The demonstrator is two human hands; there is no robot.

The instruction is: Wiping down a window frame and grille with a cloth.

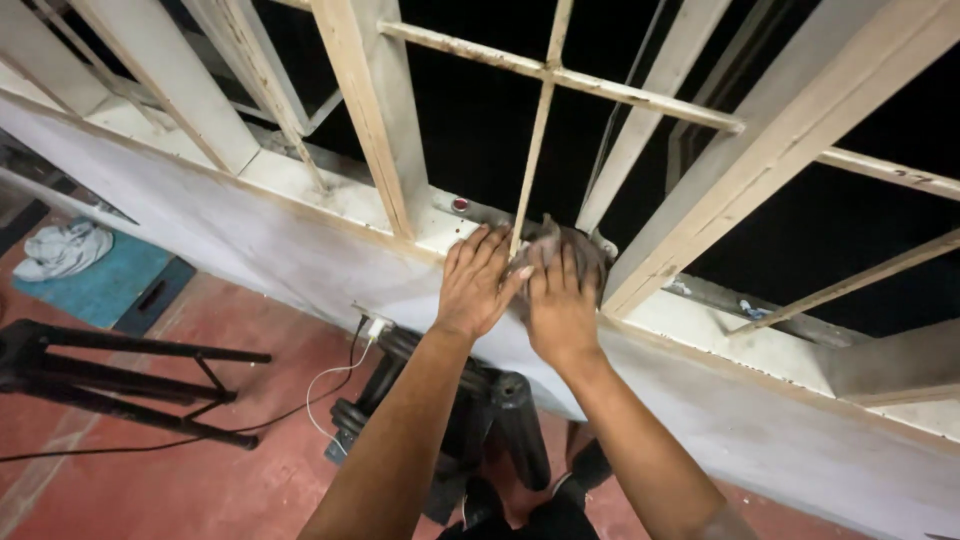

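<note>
Just right of frame centre: left hand [476,281] laid flat, fingers [487,248] spread a little and pointing up, palm down on the pale window sill [330,196] at the foot of a thin upright bar [536,140]. Nothing gripped in it; fingertips reaching the sill's far edge, thumb side touching the grey cloth [562,243]. Right hand [560,305] immediately beside it, the two hands touching, fingers nearly together and stretched over that dusty grey wad, pressing it down rather than closing around it. Whether any fold is pinched under the palm: cannot tell. Cloth bunched at the base of the cream window frame [372,110], between the thin bar and the slanted frame member to its right, partly hidden under the right fingers. Black beyond the bars, across the upper frame. Small red button [460,204] on the sill, just left of the left fingertips. Below the sill, a white plug and cable [372,329] on the wall. Lower left: black tripod legs [130,385] on red floor [200,470]. Far left: crumpled white rag [62,250] on a blue mat [105,285].
</note>
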